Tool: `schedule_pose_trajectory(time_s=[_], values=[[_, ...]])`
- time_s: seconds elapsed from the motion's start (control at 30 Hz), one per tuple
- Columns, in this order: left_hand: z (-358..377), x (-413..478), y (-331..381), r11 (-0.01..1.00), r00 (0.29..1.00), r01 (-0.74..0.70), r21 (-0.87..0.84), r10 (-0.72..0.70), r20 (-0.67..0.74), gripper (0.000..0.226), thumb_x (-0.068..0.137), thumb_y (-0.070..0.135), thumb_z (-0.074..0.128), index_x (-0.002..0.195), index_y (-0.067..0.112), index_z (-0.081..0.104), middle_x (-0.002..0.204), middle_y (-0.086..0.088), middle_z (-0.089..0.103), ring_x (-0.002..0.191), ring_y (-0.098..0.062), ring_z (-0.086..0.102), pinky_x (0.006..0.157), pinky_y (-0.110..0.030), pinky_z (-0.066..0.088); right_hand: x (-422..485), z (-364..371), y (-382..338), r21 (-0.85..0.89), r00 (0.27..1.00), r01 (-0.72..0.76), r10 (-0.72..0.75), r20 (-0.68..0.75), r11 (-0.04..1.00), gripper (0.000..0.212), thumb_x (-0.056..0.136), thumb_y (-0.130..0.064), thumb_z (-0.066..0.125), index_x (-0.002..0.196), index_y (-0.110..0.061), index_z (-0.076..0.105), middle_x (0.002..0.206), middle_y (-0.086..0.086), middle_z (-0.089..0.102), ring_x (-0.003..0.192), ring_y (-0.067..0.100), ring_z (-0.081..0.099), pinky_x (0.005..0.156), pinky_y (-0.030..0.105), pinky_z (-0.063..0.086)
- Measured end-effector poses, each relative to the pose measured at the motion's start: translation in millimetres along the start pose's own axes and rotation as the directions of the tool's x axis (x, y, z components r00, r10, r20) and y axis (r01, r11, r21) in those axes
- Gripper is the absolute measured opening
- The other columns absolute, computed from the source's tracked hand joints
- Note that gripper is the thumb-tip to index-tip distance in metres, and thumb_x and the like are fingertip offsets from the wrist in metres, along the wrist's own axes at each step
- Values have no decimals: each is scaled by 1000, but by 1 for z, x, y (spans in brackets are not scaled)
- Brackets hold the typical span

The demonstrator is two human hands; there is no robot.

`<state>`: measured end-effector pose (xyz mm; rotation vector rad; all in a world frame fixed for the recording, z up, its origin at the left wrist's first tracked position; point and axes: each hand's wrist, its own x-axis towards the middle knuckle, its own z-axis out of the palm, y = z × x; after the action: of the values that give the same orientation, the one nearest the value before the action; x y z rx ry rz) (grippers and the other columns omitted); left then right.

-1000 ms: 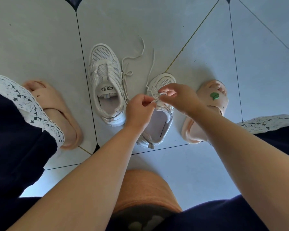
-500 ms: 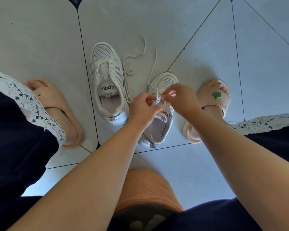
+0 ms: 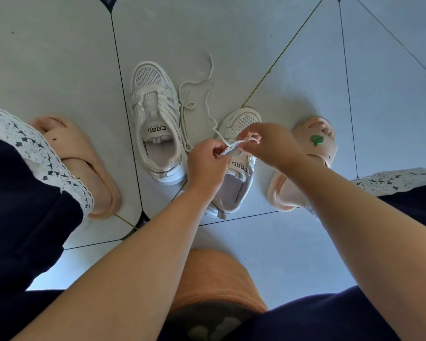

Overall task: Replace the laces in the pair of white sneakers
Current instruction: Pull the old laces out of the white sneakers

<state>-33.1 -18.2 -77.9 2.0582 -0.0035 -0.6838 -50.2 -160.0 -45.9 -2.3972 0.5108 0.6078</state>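
Down on the tiled floor [image 3: 59, 57], one white sneaker [image 3: 155, 119] sits alone, a loose lace [image 3: 197, 81] trailing beside it. Left hand [image 3: 205, 166] and right hand [image 3: 268, 146] each pinch a taut lace stretch [image 3: 233, 145] above the second sneaker [image 3: 242, 119].

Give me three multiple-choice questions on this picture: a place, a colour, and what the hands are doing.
1. Where do the left hand and right hand meet?
A. over the right sneaker
B. on a table
C. in a box
2. What colour is the leaf charm on the right slipper?
A. red
B. green
C. blue
3. What are the hands doing?
A. resting
B. waving
C. pinching a lace
Answers: 1 A, the sneaker lies beneath both hands; 2 B, the charm is green; 3 C, the lace stretches between their fingers.
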Motion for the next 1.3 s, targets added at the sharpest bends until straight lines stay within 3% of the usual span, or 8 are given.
schedule_pose_trajectory(time_s=[0.13,0.23,0.37,0.53,0.77,0.9,1.13,1.3], values=[[0,-1,-1,1000,1000,15,-21,-15,2,15,77,7,67,92,8,66,83,4,59,77,-12,54,73,-23,44,9,-4,17,332,867,-239,354,-349,912,21,83,-23,57,99,-17,70,94,-3,65,85,14,57,77,28,45],[-2,-1,-1,1000,1000,1,-6,-1,-14,12,79,8,65,90,9,67,87,4,61,80,-10,54,73,-20,41,10,-15,41,856,655,-313,746,-119,412,43,84,-16,52,125,-6,52,105,12,57,84,20,54,74,28,46],[-2,-3,1,1000,1000,-7,5,7,-5,6,79,11,67,86,11,66,83,5,60,77,-10,54,72,-20,41,3,-7,30,401,863,-339,451,-227,851,32,86,-11,52,117,-18,59,115,-1,60,107,16,55,91,27,42],[-8,-2,5,997,998,54,-59,-52,46,11,79,8,58,78,16,66,68,10,58,65,-9,51,62,-23,41,11,0,3,115,980,-27,49,-195,993,32,89,-13,51,118,-24,61,123,-4,60,116,12,51,93,19,31],[-2,5,17,992,991,76,-98,-65,115,29,74,49,69,71,22,58,61,14,51,59,-2,48,56,-17,35,17,10,1,-106,999,11,-16,-50,994,48,87,-14,55,130,-34,50,120,6,57,112,25,51,95,36,42],[1,9,11,978,982,162,-129,-147,117,29,70,27,78,90,12,62,79,5,55,78,-14,56,78,-35,52,17,12,3,-180,999,42,-46,-17,983,45,87,-24,59,129,-35,51,112,5,58,109,26,50,91,36,39],[0,5,7,999,997,-19,37,17,69,9,78,14,66,75,18,58,66,12,54,60,-3,48,53,-10,35,17,-1,4,-414,990,105,-135,-43,904,20,87,-24,55,104,-22,65,104,3,59,106,26,51,91,35,32],[2,4,9,994,997,-61,89,56,58,16,78,7,62,65,14,55,58,10,48,53,-4,42,46,-10,31,12,-8,5,-159,998,29,-38,-51,987,23,87,-22,58,108,-18,63,105,6,61,100,25,56,85,34,44]])
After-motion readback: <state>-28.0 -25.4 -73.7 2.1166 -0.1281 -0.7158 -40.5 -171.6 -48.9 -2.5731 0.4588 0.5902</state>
